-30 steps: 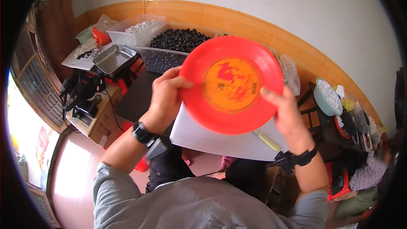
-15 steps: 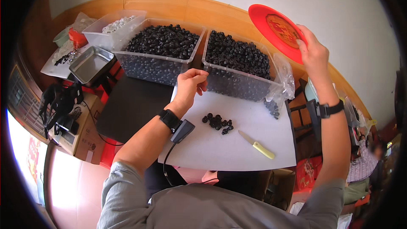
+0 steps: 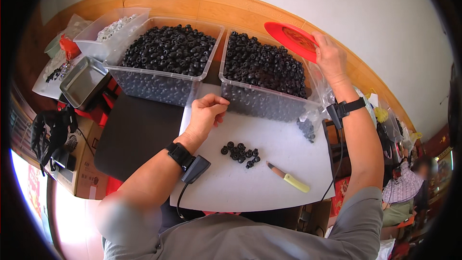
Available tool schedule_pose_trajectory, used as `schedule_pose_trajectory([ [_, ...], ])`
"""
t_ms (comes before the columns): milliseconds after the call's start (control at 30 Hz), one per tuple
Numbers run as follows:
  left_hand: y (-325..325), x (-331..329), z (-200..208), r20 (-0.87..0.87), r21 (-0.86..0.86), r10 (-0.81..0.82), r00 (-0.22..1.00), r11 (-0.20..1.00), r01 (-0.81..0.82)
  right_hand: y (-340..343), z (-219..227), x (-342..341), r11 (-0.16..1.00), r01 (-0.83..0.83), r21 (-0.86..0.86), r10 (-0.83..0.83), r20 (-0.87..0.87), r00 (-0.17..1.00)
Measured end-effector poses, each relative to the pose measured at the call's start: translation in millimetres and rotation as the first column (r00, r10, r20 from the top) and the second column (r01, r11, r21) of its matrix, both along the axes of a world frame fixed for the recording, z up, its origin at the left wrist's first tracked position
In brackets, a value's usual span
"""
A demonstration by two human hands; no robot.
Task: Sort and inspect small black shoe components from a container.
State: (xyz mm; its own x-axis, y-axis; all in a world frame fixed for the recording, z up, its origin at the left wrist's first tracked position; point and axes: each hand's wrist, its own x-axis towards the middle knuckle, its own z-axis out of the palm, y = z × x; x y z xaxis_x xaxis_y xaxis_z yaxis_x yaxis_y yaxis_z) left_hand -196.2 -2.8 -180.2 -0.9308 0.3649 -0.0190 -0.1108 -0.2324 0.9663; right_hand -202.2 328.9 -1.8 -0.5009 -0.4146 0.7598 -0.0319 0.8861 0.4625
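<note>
Right hand [image 3: 331, 58], fingers clamped, holds a round red plate [image 3: 290, 38] behind the right-hand clear plastic bin [image 3: 262, 100]; left hand [image 3: 206, 116], fingers curled together, before it; seemingly a plate-holding step, next needing steady grip.

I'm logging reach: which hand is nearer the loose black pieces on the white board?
Left. The left hand is beyond the loose pieces, to their left; the right hand is farther, beyond them to the right, holding the red plate.
</note>
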Motion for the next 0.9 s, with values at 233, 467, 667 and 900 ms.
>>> schedule_pose_trajectory([
  [233, 1, -3, -4, 0.015, 0.011, 0.001, 1.0, 1.0, -0.001, 8, -3, -21, 0.998, 0.038, 0.059, -0.037, -0.011, 0.999],
  [467, 0, -3, -1, 0.024, 0.003, 0.008, 1.0, 1.0, -0.008, 7, 19, -40, 0.994, 0.069, -0.079, -0.058, 0.132, 0.99],
  [667, 1, 0, 1, 0.023, 0.026, -0.007, 1.0, 1.0, 0.006, -1, 13, -55, 0.888, 0.111, -0.447, 0.046, 0.326, 0.944],
  [900, -1, -3, -2, 0.041, 0.028, -0.02, 0.999, 0.999, 0.019, -21, 15, -42, 0.86, 0.085, -0.502, 0.155, 0.418, 0.895],
])
